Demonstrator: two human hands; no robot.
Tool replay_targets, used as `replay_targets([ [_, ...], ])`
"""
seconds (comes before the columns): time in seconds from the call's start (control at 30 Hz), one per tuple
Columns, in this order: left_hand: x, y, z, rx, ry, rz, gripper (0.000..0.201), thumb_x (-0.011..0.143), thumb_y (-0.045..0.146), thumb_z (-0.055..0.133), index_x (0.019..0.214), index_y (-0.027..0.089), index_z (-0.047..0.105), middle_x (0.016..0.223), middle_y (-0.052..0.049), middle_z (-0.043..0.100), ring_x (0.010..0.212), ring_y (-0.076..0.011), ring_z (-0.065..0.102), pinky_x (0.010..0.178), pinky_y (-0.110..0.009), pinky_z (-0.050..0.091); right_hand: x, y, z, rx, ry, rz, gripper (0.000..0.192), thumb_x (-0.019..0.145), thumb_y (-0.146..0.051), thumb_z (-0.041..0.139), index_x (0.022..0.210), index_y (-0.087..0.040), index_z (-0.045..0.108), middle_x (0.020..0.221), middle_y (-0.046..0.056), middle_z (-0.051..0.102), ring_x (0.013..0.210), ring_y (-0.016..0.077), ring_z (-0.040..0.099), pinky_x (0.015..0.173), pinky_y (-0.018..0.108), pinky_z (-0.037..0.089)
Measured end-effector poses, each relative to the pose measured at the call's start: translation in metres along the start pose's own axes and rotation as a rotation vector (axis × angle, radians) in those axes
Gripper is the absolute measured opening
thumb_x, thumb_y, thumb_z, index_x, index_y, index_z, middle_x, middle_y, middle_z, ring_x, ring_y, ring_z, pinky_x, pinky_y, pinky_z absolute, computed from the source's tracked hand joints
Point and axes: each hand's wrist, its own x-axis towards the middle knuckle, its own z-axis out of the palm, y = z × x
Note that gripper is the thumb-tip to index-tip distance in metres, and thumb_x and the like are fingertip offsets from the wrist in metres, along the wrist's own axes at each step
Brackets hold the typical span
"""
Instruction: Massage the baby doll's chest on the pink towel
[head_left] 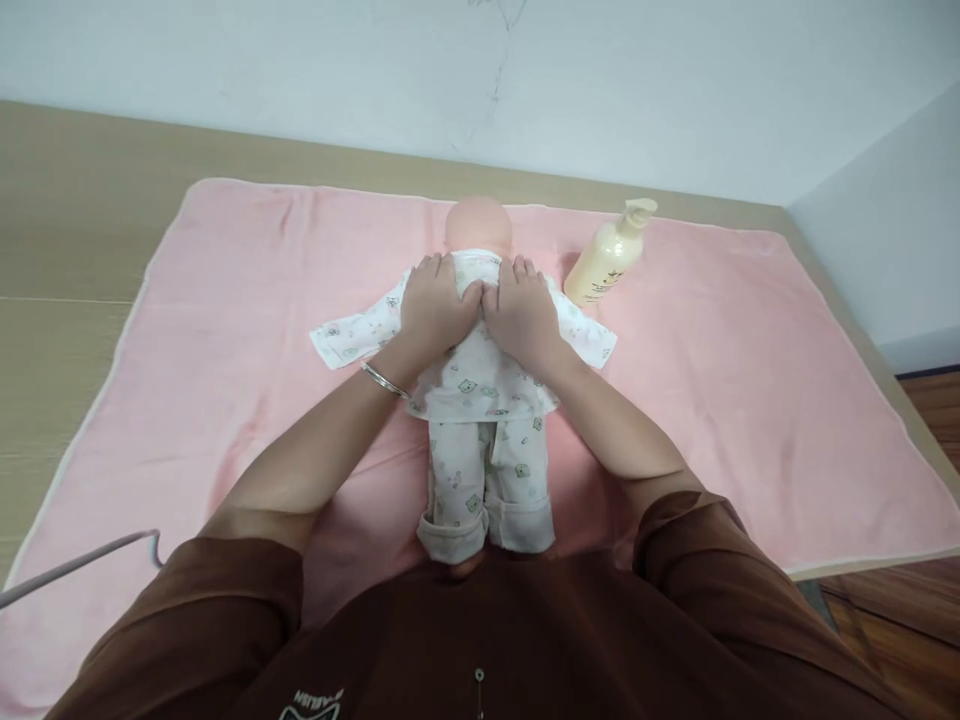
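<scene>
Evidently, the vinyl-looking baby doll in white printed pyjamas [487, 380] lies on the pink fleecy blanket [750, 400]. Left hand [437, 308] and right hand [523, 308] rest open across its upper back [480, 268], clasping nothing. It's probably light (soft-clad, smooth-headed), best held around the torso [484, 350].

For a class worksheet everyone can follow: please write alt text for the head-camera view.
A person's bare left grip and right grip rest side by side on the upper body of a doll in a patterned white shirt and trousers. The doll lies on a pink blanket, with a pump bottle beside it on the person's right.
</scene>
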Motion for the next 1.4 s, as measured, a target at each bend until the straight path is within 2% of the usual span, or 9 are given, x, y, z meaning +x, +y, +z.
replay_targets([
  [0.13,0.001,0.004,-0.011,0.054,-0.148,-0.026,0.062,0.098,0.043,0.043,0.14,-0.002,0.056,0.145,-0.031,0.057,0.146,-0.0439,0.048,0.125,-0.057,0.036,-0.018,-0.011,-0.007,-0.059,0.006,-0.113,0.06,0.105,-0.025,0.037,0.157,0.006,0.037,0.163,0.029,0.041,0.157,0.0368,0.036,0.132,0.051,0.028],
  [0.3,-0.03,0.025,-0.007,0.02,-0.054,0.069,0.065,0.103,0.042,0.035,0.149,-0.002,0.045,0.162,-0.03,0.039,0.158,-0.0422,0.03,0.131,-0.059,0.022,0.013,0.012,-0.011,0.061,-0.088,-0.044,0.059,0.107,-0.029,0.031,0.156,0.004,0.039,0.165,0.025,0.04,0.158,0.0346,0.035,0.131,0.052,0.028],
  [0.43,-0.018,0.008,0.005,-0.112,0.005,0.134,0.053,0.099,0.045,0.043,0.13,0.006,0.06,0.143,-0.029,0.058,0.146,-0.0446,0.044,0.128,-0.061,0.026,0.004,0.008,-0.008,0.002,-0.017,-0.057,0.06,0.107,-0.029,0.032,0.154,0.008,0.041,0.161,0.027,0.045,0.156,0.0375,0.038,0.132,0.053,0.027],
  [0.57,-0.002,-0.01,0.012,-0.201,0.025,0.075,0.039,0.096,0.047,0.046,0.107,0.015,0.065,0.119,-0.025,0.069,0.131,-0.0453,0.056,0.122,-0.066,0.033,-0.014,-0.002,-0.009,-0.073,0.022,-0.179,0.057,0.105,-0.023,0.034,0.151,0.01,0.044,0.157,0.03,0.049,0.152,0.0376,0.044,0.13,0.05,0.03],
  [0.77,-0.031,0.017,0.002,-0.113,0.053,0.127,0.051,0.095,0.043,0.049,0.131,0.006,0.056,0.152,-0.03,0.051,0.151,-0.0478,0.036,0.126,-0.066,0.023,0.022,0.019,-0.009,0.085,-0.09,-0.057,0.06,0.106,-0.029,0.033,0.156,0.004,0.04,0.166,0.024,0.039,0.159,0.0363,0.033,0.132,0.055,0.026],
  [0.9,-0.014,0.012,-0.009,-0.072,-0.026,0.084,0.025,0.087,0.035,0.056,0.101,0.016,0.064,0.117,-0.023,0.07,0.122,-0.0448,0.061,0.113,-0.061,0.044,0.008,0.008,-0.008,0.003,-0.042,-0.066,0.058,0.106,-0.027,0.032,0.155,0.005,0.041,0.163,0.026,0.043,0.156,0.041,0.035,0.13,0.061,0.024],
  [1.0,0.003,-0.001,-0.01,-0.052,-0.092,0.022,0.016,0.088,0.034,0.054,0.082,0.02,0.058,0.092,-0.019,0.07,0.097,-0.0401,0.067,0.098,-0.058,0.053,-0.011,-0.003,-0.009,-0.048,-0.001,-0.158,0.058,0.105,-0.023,0.032,0.153,0.008,0.042,0.16,0.029,0.045,0.154,0.0412,0.038,0.129,0.057,0.029],
  [1.2,-0.006,-0.003,0.005,-0.051,0.07,0.079,0.034,0.093,0.044,0.052,0.104,0.015,0.064,0.11,-0.023,0.069,0.114,-0.0431,0.06,0.107,-0.061,0.045,0.009,0.009,-0.004,0.044,0.054,-0.093,0.047,0.103,-0.026,0.034,0.133,-0.003,0.063,0.146,0.021,0.062,0.14,0.0363,0.054,0.12,0.053,0.043],
  [1.4,-0.004,-0.003,0.007,-0.113,0.062,0.038,0.035,0.092,0.042,0.056,0.113,0.015,0.065,0.118,-0.022,0.068,0.12,-0.0426,0.059,0.113,-0.06,0.04,0.025,0.021,0.001,0.046,0.03,-0.098,0.053,0.105,-0.032,0.033,0.141,0.0,0.056,0.15,0.024,0.058,0.143,0.0365,0.053,0.123,0.052,0.038],
])
